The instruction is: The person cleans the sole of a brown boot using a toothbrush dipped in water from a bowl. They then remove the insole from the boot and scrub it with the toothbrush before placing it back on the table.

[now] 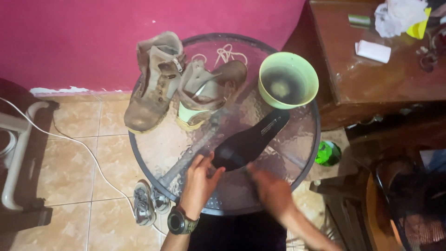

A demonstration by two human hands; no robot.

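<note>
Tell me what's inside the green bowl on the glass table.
The green bowl holds dark, murky liquid with a pale patch at the centre. Whether that patch is foam, a reflection or something sunk in it cannot be told. The bottom is hidden by the liquid.

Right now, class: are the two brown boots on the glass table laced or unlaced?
Unlaced: both boots gape open, and loose laces lie on the table behind them.

A small white rectangular package or folded paper (373, 51) lies flat on the brown wooden cabinet (371, 79) at the upper right. Near it, at the cabinet's back edge, lies a short green tube-shaped item (360, 20), too blurred to tell its kind. No signs or screens show.
</note>
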